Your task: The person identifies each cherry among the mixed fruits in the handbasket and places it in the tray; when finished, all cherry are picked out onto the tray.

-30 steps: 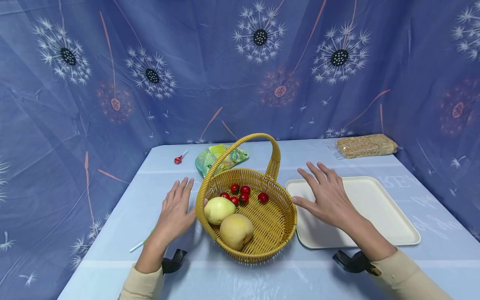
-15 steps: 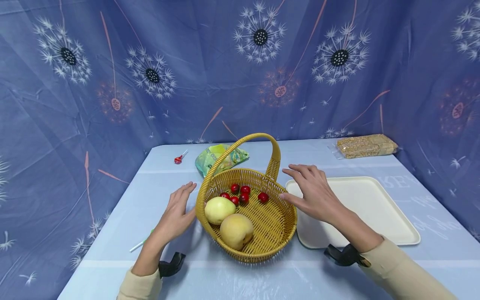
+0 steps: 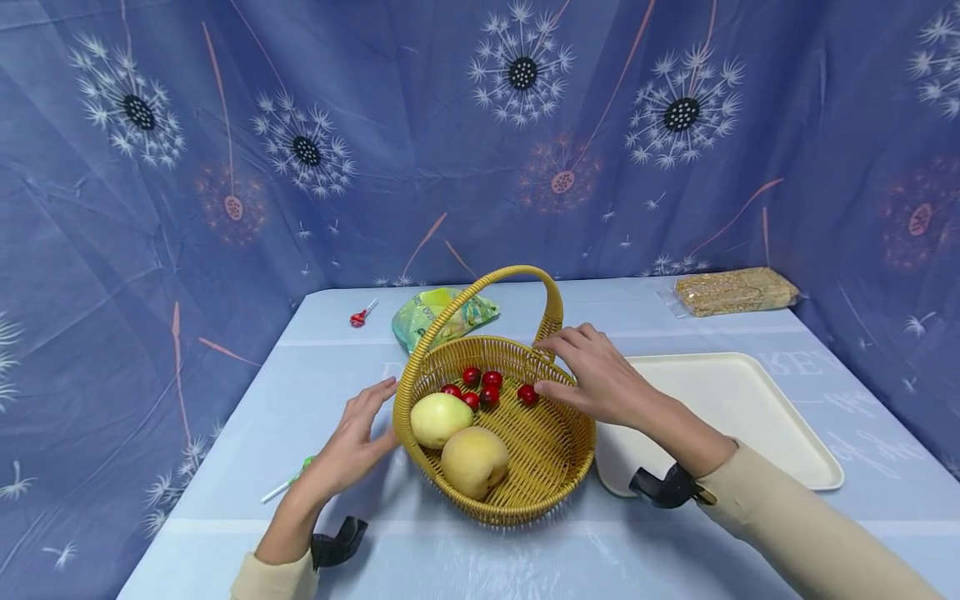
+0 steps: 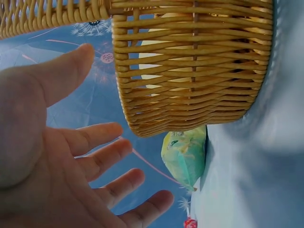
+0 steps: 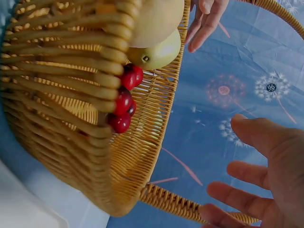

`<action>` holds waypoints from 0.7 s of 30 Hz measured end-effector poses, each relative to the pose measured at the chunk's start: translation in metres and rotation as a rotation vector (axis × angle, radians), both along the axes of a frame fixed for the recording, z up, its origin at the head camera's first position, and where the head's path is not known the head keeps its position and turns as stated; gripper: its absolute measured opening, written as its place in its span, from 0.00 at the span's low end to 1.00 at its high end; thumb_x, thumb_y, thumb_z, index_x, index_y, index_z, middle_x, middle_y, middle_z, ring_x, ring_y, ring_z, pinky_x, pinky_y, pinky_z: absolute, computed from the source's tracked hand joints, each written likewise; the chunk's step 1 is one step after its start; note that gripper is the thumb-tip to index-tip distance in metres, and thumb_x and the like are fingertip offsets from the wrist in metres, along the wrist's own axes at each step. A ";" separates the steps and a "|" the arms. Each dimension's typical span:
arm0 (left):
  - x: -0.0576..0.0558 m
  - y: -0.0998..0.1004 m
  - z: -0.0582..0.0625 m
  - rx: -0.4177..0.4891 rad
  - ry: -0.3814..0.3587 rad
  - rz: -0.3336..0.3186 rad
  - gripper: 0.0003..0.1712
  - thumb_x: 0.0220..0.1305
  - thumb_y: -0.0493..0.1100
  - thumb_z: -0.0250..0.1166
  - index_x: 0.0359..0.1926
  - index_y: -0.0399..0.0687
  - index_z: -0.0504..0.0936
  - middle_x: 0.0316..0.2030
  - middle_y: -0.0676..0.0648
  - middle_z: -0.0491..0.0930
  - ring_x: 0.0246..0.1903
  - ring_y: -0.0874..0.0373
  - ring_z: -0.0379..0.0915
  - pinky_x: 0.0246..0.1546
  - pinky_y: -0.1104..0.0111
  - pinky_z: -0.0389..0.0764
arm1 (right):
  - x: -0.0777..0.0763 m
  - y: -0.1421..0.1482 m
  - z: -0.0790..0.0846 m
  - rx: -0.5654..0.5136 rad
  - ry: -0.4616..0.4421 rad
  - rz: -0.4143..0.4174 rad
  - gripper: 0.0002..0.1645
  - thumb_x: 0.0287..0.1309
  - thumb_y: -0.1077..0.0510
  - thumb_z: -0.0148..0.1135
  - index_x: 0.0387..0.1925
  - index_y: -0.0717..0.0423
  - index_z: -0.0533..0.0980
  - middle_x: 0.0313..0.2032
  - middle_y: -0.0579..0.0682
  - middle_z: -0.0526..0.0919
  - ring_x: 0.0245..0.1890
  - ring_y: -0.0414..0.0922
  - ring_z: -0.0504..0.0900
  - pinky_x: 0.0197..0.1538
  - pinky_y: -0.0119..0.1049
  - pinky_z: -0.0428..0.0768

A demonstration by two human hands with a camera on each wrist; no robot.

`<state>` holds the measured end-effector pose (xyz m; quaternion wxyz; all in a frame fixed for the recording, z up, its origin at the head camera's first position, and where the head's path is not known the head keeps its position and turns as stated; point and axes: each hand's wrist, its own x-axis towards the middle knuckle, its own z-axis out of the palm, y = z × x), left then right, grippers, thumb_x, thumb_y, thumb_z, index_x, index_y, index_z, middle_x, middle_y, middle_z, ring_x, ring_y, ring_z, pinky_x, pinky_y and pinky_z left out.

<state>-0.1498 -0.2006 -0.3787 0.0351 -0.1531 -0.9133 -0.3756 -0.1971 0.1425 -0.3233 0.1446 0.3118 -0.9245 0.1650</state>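
Observation:
A yellow wicker basket (image 3: 525, 467) with a tall arched handle stands mid-table. Inside it lie a peach-like fruit (image 3: 474, 462), a pale yellow-green fruit (image 3: 439, 420) and several red cherries (image 3: 491, 379). My left hand (image 3: 352, 446) hovers beside the basket's left side, fingers extended; the left wrist view shows a gap between its fingers and the wicker wall (image 4: 190, 71). My right hand (image 3: 596, 375) is over the basket's right rim, near the handle's right foot, its fingers loosely bent and holding nothing. In the right wrist view its palm and fingers (image 5: 237, 197) stand apart from the rim.
A cream tray (image 3: 720, 417) lies at right, partly behind my right arm. Behind the basket is a green snack bag (image 3: 420, 317). A red lollipop (image 3: 360, 317) lies back left, a green one (image 3: 288, 480) by my left wrist. A packaged brown snack bar (image 3: 735, 292) sits back right.
My right hand has moved left, from above the tray to over the basket's right rim. My left hand has lowered and turned slightly beside the basket. The basket and fruit stay put.

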 end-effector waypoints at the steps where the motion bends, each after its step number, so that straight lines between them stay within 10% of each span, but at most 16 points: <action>1: 0.000 0.000 -0.001 0.005 -0.005 -0.005 0.38 0.62 0.51 0.62 0.69 0.46 0.60 0.70 0.41 0.56 0.69 0.42 0.46 0.62 0.35 0.56 | -0.002 -0.002 0.001 0.006 -0.011 0.008 0.30 0.54 0.42 0.65 0.56 0.50 0.74 0.51 0.50 0.79 0.47 0.48 0.72 0.49 0.46 0.71; 21: 0.003 0.003 -0.012 0.079 -0.035 -0.032 0.33 0.56 0.50 0.68 0.62 0.50 0.69 0.72 0.45 0.52 0.70 0.42 0.41 0.62 0.33 0.50 | -0.033 -0.036 0.010 0.111 -0.187 0.109 0.28 0.56 0.46 0.64 0.57 0.51 0.74 0.49 0.52 0.80 0.47 0.49 0.78 0.46 0.44 0.76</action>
